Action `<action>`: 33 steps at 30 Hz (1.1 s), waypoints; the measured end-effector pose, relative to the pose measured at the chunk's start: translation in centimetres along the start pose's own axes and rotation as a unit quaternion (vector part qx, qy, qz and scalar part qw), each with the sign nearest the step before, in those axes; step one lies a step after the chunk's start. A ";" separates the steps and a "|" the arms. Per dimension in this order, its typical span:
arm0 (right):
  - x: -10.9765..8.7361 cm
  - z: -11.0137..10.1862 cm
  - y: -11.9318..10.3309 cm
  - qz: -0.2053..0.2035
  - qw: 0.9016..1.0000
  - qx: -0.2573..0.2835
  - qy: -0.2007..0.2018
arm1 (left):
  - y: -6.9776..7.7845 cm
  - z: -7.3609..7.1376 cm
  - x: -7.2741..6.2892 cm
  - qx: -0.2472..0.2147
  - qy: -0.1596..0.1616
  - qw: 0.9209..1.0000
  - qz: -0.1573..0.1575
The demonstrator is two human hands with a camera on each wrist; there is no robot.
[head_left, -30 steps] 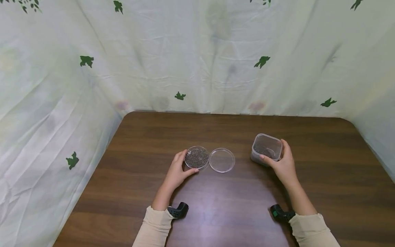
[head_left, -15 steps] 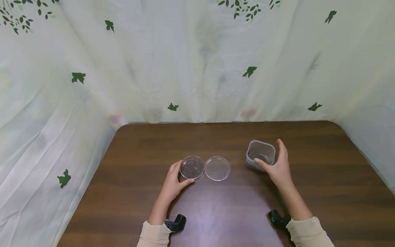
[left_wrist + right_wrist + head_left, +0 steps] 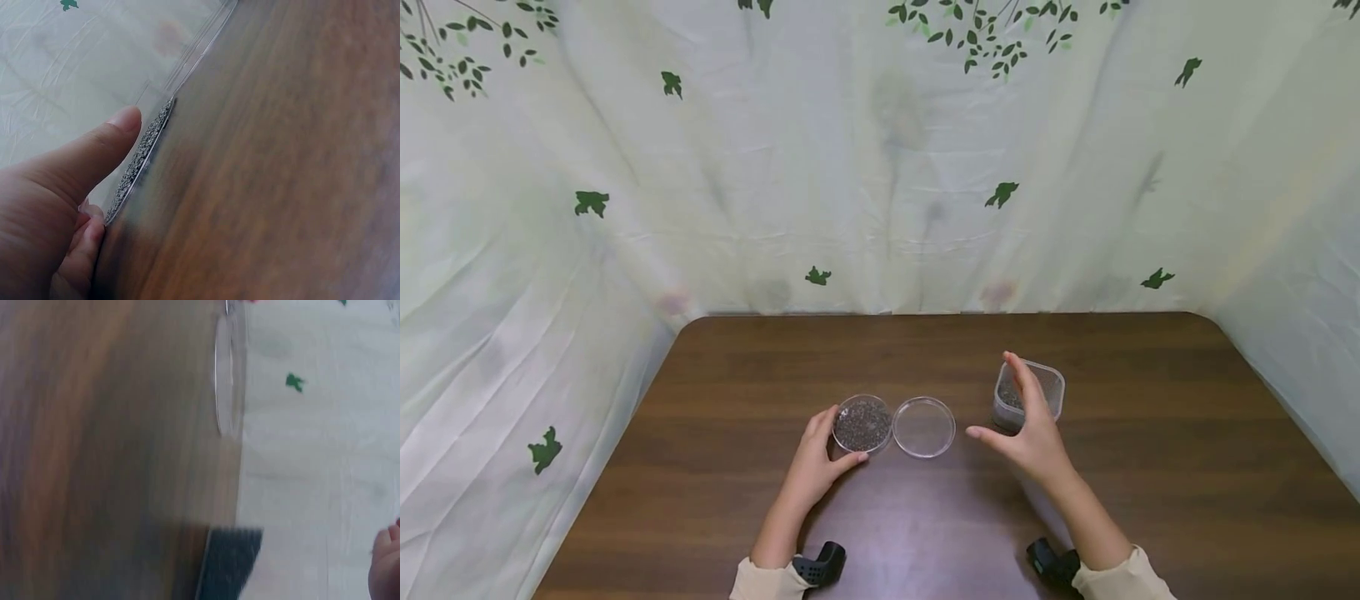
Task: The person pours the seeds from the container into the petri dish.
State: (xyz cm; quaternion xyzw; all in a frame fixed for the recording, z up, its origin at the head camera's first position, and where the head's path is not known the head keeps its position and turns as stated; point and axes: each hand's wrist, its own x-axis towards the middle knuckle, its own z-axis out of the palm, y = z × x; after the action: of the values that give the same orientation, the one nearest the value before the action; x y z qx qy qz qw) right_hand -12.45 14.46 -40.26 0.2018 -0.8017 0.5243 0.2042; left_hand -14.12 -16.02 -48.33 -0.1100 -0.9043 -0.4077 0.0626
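My left hand holds a round clear petri dish of grey granules at its left side, thumb at the near rim and fingers along the far-left rim. Side-on in the left wrist view, the granules form a layer beside the thumb. A clear petri dish lid lies right beside the dish. My right hand, thumb and fingers spread and nothing between them, is over the table between the lid and a clear square plastic tub, partly hiding the tub. Dark granules in the tub show in the right wrist view.
The brown wooden table reaches back to a pale curtain printed with green leaves, which also hangs at both sides. Black wrist cameras are strapped on both wrists.
My right hand has let go of the tub and moved left, toward the lid. The left hand stays at the dish. The head view has tilted up a little.
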 end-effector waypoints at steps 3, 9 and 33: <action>-0.3 1.2 1.0 0.022 0.999 0.001 -0.043 | 0.0 0.0 0.0 0.003 0.001 1.000 0.002; -0.3 3.3 2.5 0.066 0.993 -0.022 -0.098 | -0.1 -0.1 0.5 0.007 0.008 1.000 0.010; -1.5 6.6 5.5 0.156 0.966 -0.068 -0.196 | 0.0 -0.2 0.0 -0.005 0.002 1.000 0.000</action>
State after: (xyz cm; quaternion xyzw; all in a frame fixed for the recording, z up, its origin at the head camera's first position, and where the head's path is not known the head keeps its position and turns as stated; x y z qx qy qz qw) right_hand -14.87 10.54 -47.66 0.1587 -0.8813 0.4442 -0.0278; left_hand -14.14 -16.14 -48.20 -0.1094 -0.9021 -0.4126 0.0641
